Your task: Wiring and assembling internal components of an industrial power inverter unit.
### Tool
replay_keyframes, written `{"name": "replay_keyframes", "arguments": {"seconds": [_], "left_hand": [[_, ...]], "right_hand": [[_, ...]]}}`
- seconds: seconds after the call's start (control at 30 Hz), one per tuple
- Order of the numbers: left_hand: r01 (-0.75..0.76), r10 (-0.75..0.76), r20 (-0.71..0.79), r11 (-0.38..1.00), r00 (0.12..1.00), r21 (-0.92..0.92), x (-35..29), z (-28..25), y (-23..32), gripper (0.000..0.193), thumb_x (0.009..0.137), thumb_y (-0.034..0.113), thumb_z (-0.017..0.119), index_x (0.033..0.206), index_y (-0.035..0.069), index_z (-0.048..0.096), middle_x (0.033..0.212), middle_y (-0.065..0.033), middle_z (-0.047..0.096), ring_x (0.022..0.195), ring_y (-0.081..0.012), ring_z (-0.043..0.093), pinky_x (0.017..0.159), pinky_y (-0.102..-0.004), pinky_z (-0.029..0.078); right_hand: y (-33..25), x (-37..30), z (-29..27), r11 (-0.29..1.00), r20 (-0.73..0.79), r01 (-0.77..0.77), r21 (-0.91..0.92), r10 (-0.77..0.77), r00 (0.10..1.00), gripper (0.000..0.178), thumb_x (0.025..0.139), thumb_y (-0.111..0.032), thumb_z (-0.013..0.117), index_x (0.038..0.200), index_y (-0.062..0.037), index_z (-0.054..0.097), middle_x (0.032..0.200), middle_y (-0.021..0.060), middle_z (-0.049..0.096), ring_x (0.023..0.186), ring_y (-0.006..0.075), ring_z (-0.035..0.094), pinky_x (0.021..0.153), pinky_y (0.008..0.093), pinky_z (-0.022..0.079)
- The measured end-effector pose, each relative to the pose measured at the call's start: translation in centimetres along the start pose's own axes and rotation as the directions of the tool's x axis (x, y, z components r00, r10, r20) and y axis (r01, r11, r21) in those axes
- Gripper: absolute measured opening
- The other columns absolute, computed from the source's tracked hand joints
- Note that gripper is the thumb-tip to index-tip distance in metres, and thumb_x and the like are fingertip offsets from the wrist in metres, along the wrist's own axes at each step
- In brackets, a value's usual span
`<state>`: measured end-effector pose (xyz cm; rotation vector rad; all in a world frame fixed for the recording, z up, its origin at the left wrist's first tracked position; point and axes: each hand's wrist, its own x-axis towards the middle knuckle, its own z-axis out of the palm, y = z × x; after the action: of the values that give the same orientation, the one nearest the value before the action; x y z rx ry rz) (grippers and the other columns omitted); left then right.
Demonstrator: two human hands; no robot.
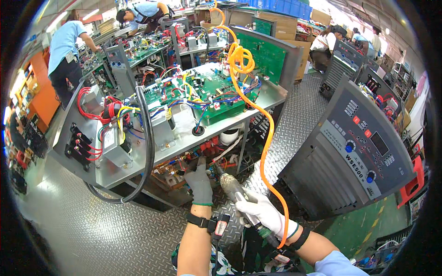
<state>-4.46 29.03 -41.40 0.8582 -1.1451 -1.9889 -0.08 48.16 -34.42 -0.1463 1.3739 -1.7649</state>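
My right hand (264, 212), in a white glove, is wrapped round an air screwdriver (235, 189). Its bit end points up and left into the lower bay of an open metal machine (138, 177). An orange air hose (266, 158) runs from the tool's rear, up past the machine. My left hand (200, 185), in a grey glove, reaches into the same bay, just left of the screwdriver's tip. Its fingers stretch forward among red parts and wiring (209, 146); the fingertips blend into the parts, so I cannot tell what they hold.
A green circuit board (216, 87) with bundled wires covers the machine's upper shelf. A black cable (148, 138) loops down its near side. To the right stands a grey machine with a control panel (363, 147). Several people work farther back; diamond-plate flooring (106, 230) lies below.
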Motion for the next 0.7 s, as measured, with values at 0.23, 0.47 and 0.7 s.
{"name": "replay_keyframes", "arguments": {"seconds": [0.23,0.47,0.7], "left_hand": [[-0.021,0.021,0.000,0.994,1.000,0.109,0.3,-0.1,-0.5,0.023,0.083,0.018,0.067,0.092,-0.002,0.065,0.075,-0.0028,0.061,0.054,-0.0091,0.048,0.048,-0.0254,0.036],[0.079,-0.085,0.023,0.976,0.996,0.202,0.3,-0.5,0.1,0.024,0.085,0.020,0.066,0.090,-0.003,0.065,0.072,-0.0045,0.061,0.050,-0.0105,0.048,0.047,-0.0268,0.037],[-0.060,0.063,-0.033,0.994,0.997,0.087,0.1,0.5,0.3,0.025,0.086,0.021,0.066,0.092,-0.003,0.063,0.067,-0.0044,0.059,0.049,-0.0113,0.048,0.043,-0.0269,0.035]], "right_hand": [[0.0,0.2,0.0,0.999,0.025,0.007,0.031,-0.007,1.000,0.055,0.086,-0.022,0.062,0.135,-0.0065,0.040,0.081,0.0003,0.056,0.064,0.0066,0.054,0.055,0.0204,0.045],[-0.6,-0.2,0.3,0.998,0.062,-0.015,0.065,0.011,0.998,0.057,0.086,-0.022,0.062,0.135,-0.0068,0.037,0.083,0.0021,0.056,0.066,0.0076,0.055,0.057,0.0216,0.048],[-1.4,-0.5,-0.3,0.995,0.083,-0.078,0.055,0.073,0.994,0.057,0.087,-0.026,0.061,0.135,-0.0073,0.036,0.087,0.0034,0.056,0.069,0.0085,0.056,0.060,0.0232,0.049]]}}
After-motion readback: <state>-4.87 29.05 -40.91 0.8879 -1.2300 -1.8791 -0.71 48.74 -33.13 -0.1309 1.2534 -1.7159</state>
